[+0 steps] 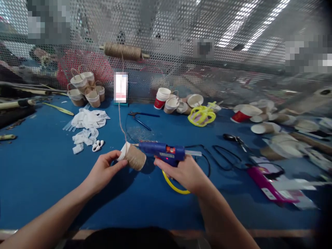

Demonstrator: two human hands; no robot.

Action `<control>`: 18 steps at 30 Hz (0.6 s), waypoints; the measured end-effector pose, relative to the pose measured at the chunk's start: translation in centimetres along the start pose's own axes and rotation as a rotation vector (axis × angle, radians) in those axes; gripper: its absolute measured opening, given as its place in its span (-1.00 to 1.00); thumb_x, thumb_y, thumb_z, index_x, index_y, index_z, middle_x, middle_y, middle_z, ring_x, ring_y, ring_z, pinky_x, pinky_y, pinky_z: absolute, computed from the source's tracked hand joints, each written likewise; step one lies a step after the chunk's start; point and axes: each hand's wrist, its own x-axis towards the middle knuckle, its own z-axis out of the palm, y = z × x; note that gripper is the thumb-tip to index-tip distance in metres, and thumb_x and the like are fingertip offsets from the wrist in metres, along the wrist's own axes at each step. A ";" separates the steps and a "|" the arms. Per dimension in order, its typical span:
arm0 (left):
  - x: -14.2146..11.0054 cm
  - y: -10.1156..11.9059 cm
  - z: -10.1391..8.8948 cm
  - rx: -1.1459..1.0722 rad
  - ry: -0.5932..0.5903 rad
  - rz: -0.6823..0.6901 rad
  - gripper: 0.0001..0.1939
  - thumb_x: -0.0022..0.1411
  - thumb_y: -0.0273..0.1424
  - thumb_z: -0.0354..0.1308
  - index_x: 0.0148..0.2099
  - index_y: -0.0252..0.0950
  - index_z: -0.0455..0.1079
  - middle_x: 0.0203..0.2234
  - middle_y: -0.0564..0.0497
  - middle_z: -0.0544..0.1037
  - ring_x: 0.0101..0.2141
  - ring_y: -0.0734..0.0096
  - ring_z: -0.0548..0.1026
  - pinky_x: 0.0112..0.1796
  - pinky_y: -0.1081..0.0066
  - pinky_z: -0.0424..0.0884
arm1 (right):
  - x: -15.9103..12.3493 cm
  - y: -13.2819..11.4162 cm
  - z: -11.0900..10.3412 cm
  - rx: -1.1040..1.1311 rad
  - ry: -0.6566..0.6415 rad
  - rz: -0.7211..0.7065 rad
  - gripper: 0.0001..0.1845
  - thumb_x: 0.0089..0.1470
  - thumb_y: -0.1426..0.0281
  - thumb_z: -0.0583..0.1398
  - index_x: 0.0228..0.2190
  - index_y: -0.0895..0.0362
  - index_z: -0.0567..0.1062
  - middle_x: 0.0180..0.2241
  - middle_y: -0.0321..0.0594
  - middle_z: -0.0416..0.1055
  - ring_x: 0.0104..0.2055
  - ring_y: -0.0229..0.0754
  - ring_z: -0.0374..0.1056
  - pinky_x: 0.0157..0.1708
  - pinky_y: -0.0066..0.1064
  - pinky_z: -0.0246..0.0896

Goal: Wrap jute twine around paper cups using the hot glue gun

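My left hand [105, 168] pinches the white rim of a paper cup [135, 158] wrapped in brown twine, tilted on its side above the blue table. From the cup a strand of twine [120, 121] runs up to a spool [123, 51] on a stick against the mesh. A blue glue gun [163, 153] is gripped in my right hand [185, 173], its nozzle at the cup's rim; whether it touches, I cannot tell. A clear glue stick [194, 153] pokes out of its back. Beneath that hand curves a yellow ring [175, 186], partly hidden.
Several twine-covered cups [83, 86] stand back left, near white lace [89, 119]. Blue-handled pliers [142, 119] lie mid-table. Right of them are a red-white cup [162, 98] and a yellow wire form [202, 116]. A black cord [225, 157] and magenta box [271, 185] lie right.
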 end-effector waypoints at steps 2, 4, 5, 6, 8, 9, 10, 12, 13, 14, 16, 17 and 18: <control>0.1 0.0 0.1 0.025 -0.018 -0.006 -0.84 0.04 -0.33 0.13 -0.37 -0.34 0.39 -0.45 0.00 0.48 -0.38 0.39 0.38 -0.28 0.41 0.25 | -0.1 0.2 0.3 -0.110 0.010 -0.111 -0.84 -0.07 0.31 0.14 -0.53 0.16 0.41 -0.60 -0.28 0.37 -0.54 -0.24 0.29 -0.49 -0.41 0.22; 0.1 0.1 0.2 0.061 -0.022 -0.020 -0.84 0.04 -0.34 0.13 -0.38 -0.35 0.39 -0.45 -0.01 0.48 -0.38 0.38 0.38 -0.28 0.40 0.25 | -0.1 0.2 0.4 -0.176 0.011 -0.210 -0.84 -0.05 0.33 0.11 -0.52 0.15 0.43 -0.55 -0.25 0.42 -0.48 -0.22 0.33 -0.42 -0.39 0.24; 0.1 0.1 0.3 0.079 -0.020 -0.025 -0.84 0.04 -0.34 0.12 -0.38 -0.35 0.39 -0.45 -0.01 0.48 -0.39 0.38 0.37 -0.29 0.40 0.25 | -0.1 0.2 0.5 -0.194 0.014 -0.240 -0.83 -0.04 0.34 0.10 -0.51 0.15 0.43 -0.53 -0.23 0.43 -0.47 -0.21 0.34 -0.41 -0.39 0.24; 0.1 0.2 0.3 0.094 -0.016 -0.028 -0.84 0.05 -0.34 0.12 -0.38 -0.36 0.39 -0.46 -0.01 0.48 -0.40 0.38 0.37 -0.30 0.40 0.25 | -0.1 0.1 0.5 -0.218 0.021 -0.266 -0.83 -0.03 0.34 0.09 -0.50 0.15 0.44 -0.52 -0.20 0.43 -0.45 -0.19 0.35 -0.39 -0.38 0.24; 0.1 0.2 0.4 0.119 -0.008 -0.028 -0.83 0.05 -0.33 0.12 -0.39 -0.36 0.39 -0.47 -0.01 0.47 -0.41 0.39 0.36 -0.32 0.41 0.24 | 0.0 0.0 0.4 -0.296 0.040 -0.316 -0.82 -0.03 0.36 0.08 -0.49 0.16 0.46 -0.51 -0.14 0.44 -0.43 -0.16 0.37 -0.39 -0.36 0.24; 0.1 0.2 0.4 0.130 -0.005 -0.029 -0.83 0.05 -0.33 0.12 -0.39 -0.36 0.39 -0.47 0.00 0.48 -0.42 0.39 0.36 -0.33 0.42 0.24 | 0.0 0.0 0.4 -0.354 0.041 -0.350 -0.80 -0.03 0.36 0.07 -0.50 0.16 0.46 -0.53 -0.13 0.44 -0.44 -0.15 0.37 -0.41 -0.35 0.24; 0.1 0.2 0.4 0.141 -0.004 -0.031 -0.82 0.05 -0.32 0.12 -0.38 -0.36 0.40 -0.48 0.00 0.48 -0.43 0.39 0.36 -0.34 0.42 0.24 | 0.0 0.0 0.4 -0.416 0.045 -0.398 -0.79 -0.03 0.37 0.06 -0.51 0.15 0.47 -0.56 -0.14 0.43 -0.46 -0.14 0.36 -0.44 -0.35 0.23; 0.1 0.2 0.4 0.163 -0.004 -0.035 -0.81 0.05 -0.31 0.11 -0.37 -0.36 0.40 -0.49 0.00 0.48 -0.45 0.40 0.35 -0.37 0.43 0.23 | -0.1 0.0 0.5 -0.493 0.051 -0.463 -0.79 -0.03 0.38 0.05 -0.52 0.12 0.48 -0.60 -0.17 0.41 -0.51 -0.16 0.34 -0.49 -0.36 0.20; 0.0 0.2 0.4 0.176 -0.007 -0.038 -0.80 0.05 -0.31 0.11 -0.37 -0.36 0.40 -0.49 0.00 0.48 -0.45 0.40 0.35 -0.38 0.43 0.23 | -0.1 0.1 0.6 -0.499 0.062 -0.465 -0.80 -0.04 0.38 0.06 -0.53 0.11 0.47 -0.61 -0.20 0.40 -0.53 -0.18 0.33 -0.51 -0.38 0.20; 0.0 0.3 0.4 0.189 -0.012 -0.040 -0.79 0.06 -0.30 0.11 -0.36 -0.36 0.40 -0.49 0.00 0.48 -0.46 0.40 0.36 -0.39 0.43 0.23 | -0.2 0.1 0.7 -0.487 0.069 -0.458 -0.82 -0.05 0.39 0.07 -0.54 0.10 0.46 -0.62 -0.22 0.39 -0.55 -0.19 0.32 -0.52 -0.39 0.19; 0.0 0.3 0.3 0.212 -0.023 -0.037 -0.78 0.07 -0.30 0.10 -0.34 -0.37 0.41 -0.49 0.00 0.48 -0.46 0.40 0.36 -0.39 0.44 0.23 | -0.4 0.2 1.0 -0.441 0.095 -0.417 -0.86 -0.07 0.41 0.09 -0.57 0.10 0.42 -0.63 -0.26 0.38 -0.57 -0.23 0.30 -0.52 -0.42 0.20; 0.0 0.3 0.3 0.221 -0.030 -0.032 -0.77 0.07 -0.29 0.09 -0.33 -0.37 0.42 -0.49 0.00 0.49 -0.46 0.40 0.36 -0.40 0.44 0.23 | -0.5 0.2 1.1 -0.420 0.109 -0.397 -0.88 -0.08 0.41 0.10 -0.59 0.10 0.40 -0.64 -0.27 0.37 -0.58 -0.24 0.30 -0.51 -0.42 0.20; 0.0 0.3 0.3 0.227 -0.034 -0.027 -0.76 0.07 -0.28 0.09 -0.33 -0.37 0.42 -0.49 0.00 0.49 -0.46 0.40 0.36 -0.40 0.44 0.23 | -0.6 0.2 1.2 -0.400 0.128 -0.381 -0.88 -0.09 0.41 0.11 -0.60 0.09 0.38 -0.64 -0.29 0.36 -0.58 -0.24 0.30 -0.52 -0.43 0.21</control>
